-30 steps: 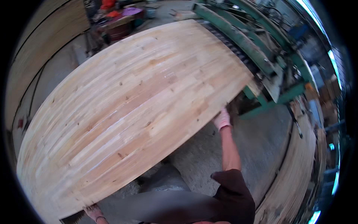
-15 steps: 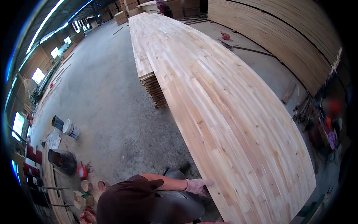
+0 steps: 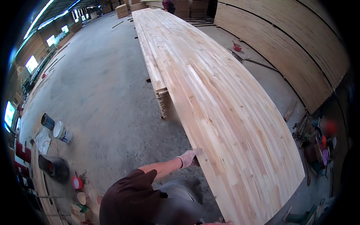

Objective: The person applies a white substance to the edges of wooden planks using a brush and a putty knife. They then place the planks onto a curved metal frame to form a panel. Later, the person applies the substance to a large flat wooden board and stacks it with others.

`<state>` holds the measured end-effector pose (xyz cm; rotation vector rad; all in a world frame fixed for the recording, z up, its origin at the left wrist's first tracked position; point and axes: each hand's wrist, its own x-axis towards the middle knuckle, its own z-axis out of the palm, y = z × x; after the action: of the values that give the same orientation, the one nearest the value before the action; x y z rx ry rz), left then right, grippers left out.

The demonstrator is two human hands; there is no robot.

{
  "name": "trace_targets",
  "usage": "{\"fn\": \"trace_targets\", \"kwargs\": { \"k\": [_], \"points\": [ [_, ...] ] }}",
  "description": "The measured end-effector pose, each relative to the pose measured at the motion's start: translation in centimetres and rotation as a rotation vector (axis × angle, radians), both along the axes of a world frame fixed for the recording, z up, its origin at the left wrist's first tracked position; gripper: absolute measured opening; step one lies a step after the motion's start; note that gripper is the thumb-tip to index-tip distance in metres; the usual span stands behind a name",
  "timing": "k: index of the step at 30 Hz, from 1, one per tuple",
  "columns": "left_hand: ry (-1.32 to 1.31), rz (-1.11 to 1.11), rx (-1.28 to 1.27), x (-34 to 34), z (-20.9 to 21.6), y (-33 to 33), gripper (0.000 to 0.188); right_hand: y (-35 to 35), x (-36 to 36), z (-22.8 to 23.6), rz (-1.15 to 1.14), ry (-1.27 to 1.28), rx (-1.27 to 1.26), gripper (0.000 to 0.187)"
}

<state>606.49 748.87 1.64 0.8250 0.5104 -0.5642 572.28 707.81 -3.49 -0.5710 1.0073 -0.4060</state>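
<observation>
Since earlier, the panel (image 3: 225, 112) extends further; left hand (image 3: 189, 157) fingers clamp its edge, buckets (image 3: 62, 132) nearby.

The gloved left hand (image 3: 188, 158) grips the long edge of the glued wood panel (image 3: 210, 97), its fingers hidden under the board. At six o'clock the right hand (image 3: 215, 223) is cut off by the picture's edge. At three o'clock, the clutter (image 3: 318, 144) on the floor is blurred beyond telling.

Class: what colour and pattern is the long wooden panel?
Pale yellowish wood panel, striped with narrow jointed strips; head view.
</observation>
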Motion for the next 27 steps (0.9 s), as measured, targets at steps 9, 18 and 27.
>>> {"fn": "trace_targets", "kwargs": {
  "k": [9,18,27],
  "points": [
    [0.046,-0.225,-0.1,-16.8,0.3,-19.4,0.054,-0.6,-0.7,1.5,0.19,-0.381,0.334,0.055],
    [-0.003,-0.066,-0.038,-19.7,2.4,-23.2,0.062,-4.9,-3.5,3.5,0.342,-0.257,0.432,0.063],
    [0.11,0.096,0.021,-22.3,0.9,-26.9,0.06,-12.9,-7.6,2.9,0.554,-0.24,0.274,0.064]
  ]
}}
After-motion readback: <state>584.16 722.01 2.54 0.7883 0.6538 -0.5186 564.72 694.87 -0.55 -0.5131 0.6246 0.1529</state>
